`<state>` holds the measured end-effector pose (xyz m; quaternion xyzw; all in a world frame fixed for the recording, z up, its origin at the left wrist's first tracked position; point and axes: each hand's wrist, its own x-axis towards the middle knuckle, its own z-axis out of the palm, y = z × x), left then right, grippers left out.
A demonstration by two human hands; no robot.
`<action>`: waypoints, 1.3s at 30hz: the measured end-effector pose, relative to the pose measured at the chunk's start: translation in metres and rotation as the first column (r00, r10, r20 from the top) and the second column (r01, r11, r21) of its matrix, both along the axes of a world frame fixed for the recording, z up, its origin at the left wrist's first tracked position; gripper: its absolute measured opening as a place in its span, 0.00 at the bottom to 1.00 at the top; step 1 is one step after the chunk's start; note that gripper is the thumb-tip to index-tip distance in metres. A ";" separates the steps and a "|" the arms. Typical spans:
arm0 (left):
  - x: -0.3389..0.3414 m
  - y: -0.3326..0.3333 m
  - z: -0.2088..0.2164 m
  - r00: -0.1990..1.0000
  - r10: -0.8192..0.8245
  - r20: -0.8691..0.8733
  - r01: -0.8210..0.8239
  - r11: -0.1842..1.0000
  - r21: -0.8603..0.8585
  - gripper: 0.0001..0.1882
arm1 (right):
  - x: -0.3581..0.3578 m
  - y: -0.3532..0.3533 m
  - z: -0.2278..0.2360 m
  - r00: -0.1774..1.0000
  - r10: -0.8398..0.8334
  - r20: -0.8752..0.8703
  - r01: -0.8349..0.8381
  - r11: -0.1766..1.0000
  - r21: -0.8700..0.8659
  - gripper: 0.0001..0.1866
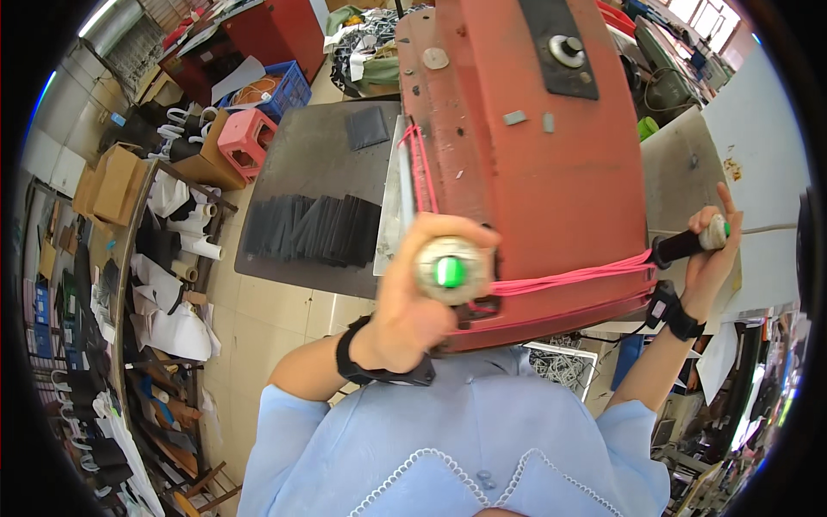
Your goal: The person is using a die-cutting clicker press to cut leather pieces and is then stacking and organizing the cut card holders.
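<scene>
A big red machine head (568, 189) with chipped paint fills the middle of the view. Around the knob of its left handle (450, 270), which has a green push button on its end, my left hand (401, 297) is closed. My right hand (713, 263) grips the whitish, green-buttoned end of the black right handle (679, 248), one finger sticking up. Pink cords (577, 274) are stretched across the machine's near part between the handles. To the left of the machine, a row of overlapping black sheets (314, 229) lies on a dark table (301, 146).
A black square piece (368, 127) lies farther back on the dark table. Beyond its left edge are a pink stool (246, 142), a blue crate (289, 90) and cardboard boxes (116, 185). A rack with rolls and scraps (177, 327) lines the left side. A pale board (758, 155) stands at right.
</scene>
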<state>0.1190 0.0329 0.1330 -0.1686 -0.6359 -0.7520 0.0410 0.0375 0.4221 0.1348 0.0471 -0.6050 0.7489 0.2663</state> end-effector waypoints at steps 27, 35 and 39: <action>-0.107 -0.018 -0.130 0.939 0.272 -0.208 -0.326 0.523 -0.787 0.14 | 0.007 -0.030 -0.027 0.778 -0.612 -0.142 0.620 0.709 0.336 0.26; -0.106 -0.004 -0.130 0.906 0.282 -0.315 -0.415 0.448 -0.792 0.14 | 0.006 -0.145 -0.101 0.963 0.231 0.140 -0.241 0.498 0.833 0.22; -0.109 -0.003 -0.134 0.907 0.302 -0.293 -0.409 0.470 -0.782 0.15 | -0.004 -0.174 -0.135 0.938 0.327 0.117 -0.221 0.303 0.927 0.26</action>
